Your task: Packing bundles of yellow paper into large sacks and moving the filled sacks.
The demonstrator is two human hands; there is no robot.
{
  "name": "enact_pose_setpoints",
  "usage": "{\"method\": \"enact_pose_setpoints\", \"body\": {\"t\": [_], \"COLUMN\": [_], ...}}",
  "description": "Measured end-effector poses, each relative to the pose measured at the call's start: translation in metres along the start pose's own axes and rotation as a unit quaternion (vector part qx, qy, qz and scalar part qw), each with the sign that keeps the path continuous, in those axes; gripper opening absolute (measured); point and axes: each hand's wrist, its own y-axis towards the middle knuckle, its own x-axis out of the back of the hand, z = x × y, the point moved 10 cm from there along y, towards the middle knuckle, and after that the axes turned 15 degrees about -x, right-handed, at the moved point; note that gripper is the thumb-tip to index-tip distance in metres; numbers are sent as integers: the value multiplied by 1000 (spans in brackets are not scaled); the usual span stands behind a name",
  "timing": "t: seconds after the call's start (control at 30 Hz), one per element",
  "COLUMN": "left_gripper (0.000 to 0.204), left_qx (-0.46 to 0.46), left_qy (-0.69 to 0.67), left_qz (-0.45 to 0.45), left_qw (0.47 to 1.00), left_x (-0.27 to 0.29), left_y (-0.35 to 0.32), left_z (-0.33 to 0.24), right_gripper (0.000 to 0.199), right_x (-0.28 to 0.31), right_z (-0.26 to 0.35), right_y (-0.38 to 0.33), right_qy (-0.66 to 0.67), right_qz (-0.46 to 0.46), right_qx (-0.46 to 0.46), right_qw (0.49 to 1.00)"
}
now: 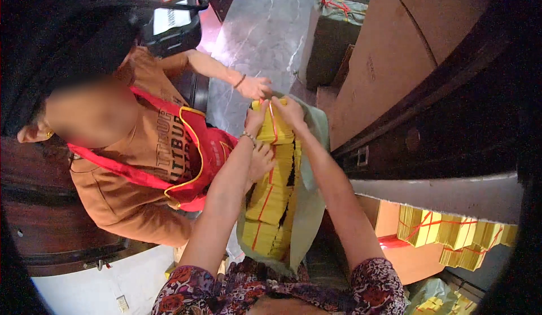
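Observation:
A pale green sack (312, 171) stands open in front of me, filled with yellow paper bundles (268, 202) tied with red string. Both my hands are at its far end. My left hand (256, 117), with a bracelet at the wrist, closes its fingers on the far yellow bundle (280, 129). From the other side, my right hand (289, 113) grips the same bundle near its red string. A co-worker's hand (254, 86) reaches in just beyond mine. The co-worker's other hand (261, 161) lies flat on bundles nearer me, partly behind my left forearm.
At my left a co-worker in a brown top and red apron (212, 148) leans close to the sack. A large cardboard box (389, 61) rises at right. Tied yellow bundles (451, 230) sit lower right, and a dark box-shaped package (333, 46) stands on the far side.

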Motion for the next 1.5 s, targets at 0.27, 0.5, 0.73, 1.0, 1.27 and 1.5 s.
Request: {"method": "enact_pose_setpoints", "body": {"t": [0.27, 0.5, 0.73, 1.0, 1.27, 1.5], "left_gripper": [56, 46, 52, 44, 19, 17], "left_qx": [-69, -406, -275, -174, -222, -208], "left_qy": [147, 64, 134, 249, 125, 93], "left_qz": [14, -84, -33, -179, -220, -214], "left_qw": [987, 908, 951, 936, 942, 950], "left_x": [36, 56, 45, 100, 113, 106], "left_y": [-68, -273, -383, -331, -328, -342], "left_z": [-102, -216, -79, 27, 17, -12], "right_gripper": [44, 44, 43, 54, 38, 25], "right_x": [9, 12, -17, 7, 61, -59], "right_z": [-3, 30, 8, 18, 1, -14], "right_y": [1, -15, -3, -49, -155, -252], "right_qy": [-41, -90, -288, -186, -34, -225], "right_qz": [-28, -69, -85, -89, -205, -55], "right_qx": [74, 154, 298, 242, 264, 454], "right_qw": [996, 982, 906, 948, 942, 860]}}
